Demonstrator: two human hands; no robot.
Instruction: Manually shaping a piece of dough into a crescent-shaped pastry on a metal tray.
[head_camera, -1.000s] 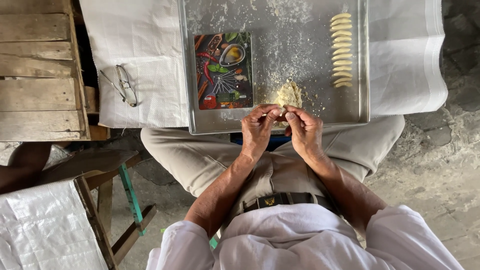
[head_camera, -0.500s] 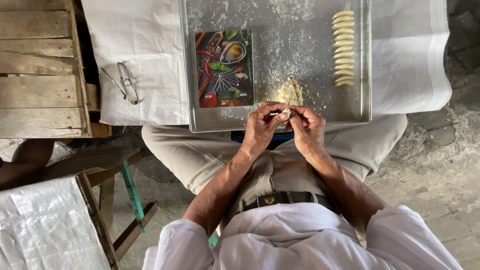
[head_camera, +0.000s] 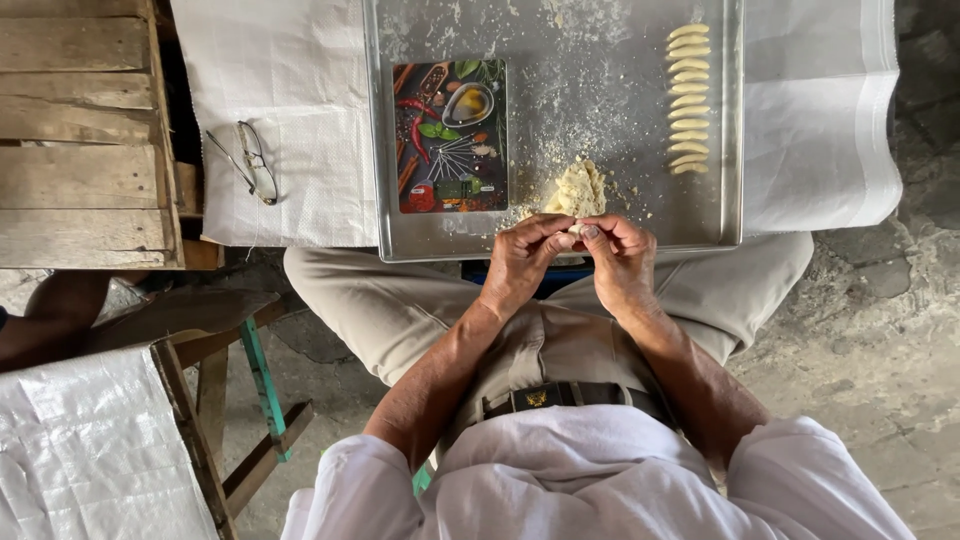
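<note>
My left hand (head_camera: 525, 262) and my right hand (head_camera: 620, 262) meet over the near edge of a floured metal tray (head_camera: 560, 40), fingertips pinched together on a small piece of dough (head_camera: 575, 229) that is mostly hidden between them. Just beyond the fingers lies a crumbly lump of pale dough (head_camera: 577, 189) on the tray. A column of several shaped dough pieces (head_camera: 688, 98) lines the tray's right side. A small board printed with spices and vegetables (head_camera: 452, 136) rests on the tray's left part.
The tray sits on a white woven cloth (head_camera: 290, 110) with a pair of glasses (head_camera: 245, 160) to the left. Wooden planks (head_camera: 75, 130) lie far left. A white-covered wooden stool (head_camera: 100, 450) stands at lower left. Stone floor (head_camera: 880, 340) is on the right.
Both hands stay together at the tray's near edge, fingers shifting slightly as they work the small dough piece. Nothing else has moved.
</note>
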